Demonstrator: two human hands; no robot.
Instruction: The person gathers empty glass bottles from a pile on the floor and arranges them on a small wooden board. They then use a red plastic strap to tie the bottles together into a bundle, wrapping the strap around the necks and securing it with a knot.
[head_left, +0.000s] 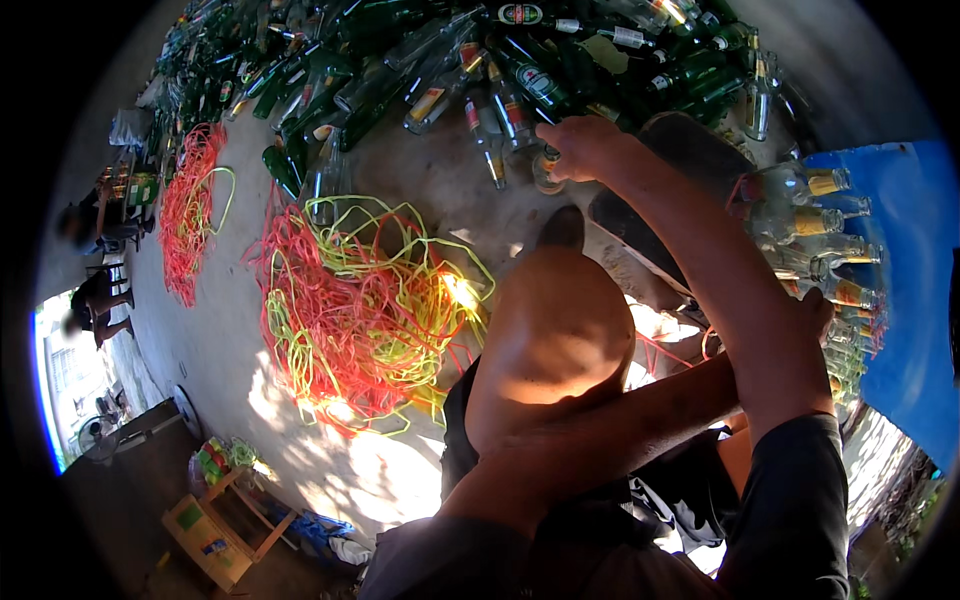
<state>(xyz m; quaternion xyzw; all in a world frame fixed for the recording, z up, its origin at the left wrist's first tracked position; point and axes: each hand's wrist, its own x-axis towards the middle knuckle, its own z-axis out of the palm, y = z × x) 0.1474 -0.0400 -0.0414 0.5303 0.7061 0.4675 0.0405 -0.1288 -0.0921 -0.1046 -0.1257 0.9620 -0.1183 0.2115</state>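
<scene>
My right hand (589, 148) reaches out past my knee. Its fingers are closed around a clear glass bottle (550, 180) at the near edge of a large heap of bottles (420, 45). Crossing under my right forearm, my left arm ends in my left hand (820, 311), which is mostly hidden. Only a few of its fingers show, close to a group of clear glass bottles (795, 220) with yellow neck labels. Whether it grips one of them cannot be seen. Several loose clear bottles (486, 139) lie just left of my right hand.
A tangled pile of red and yellow plastic strapping (360, 315) covers the floor on my left, with another red pile (187, 225) beyond. A blue panel (900, 285) stands at right. A wooden stool (225, 529) is lower left. Two people (101, 300) sit far left.
</scene>
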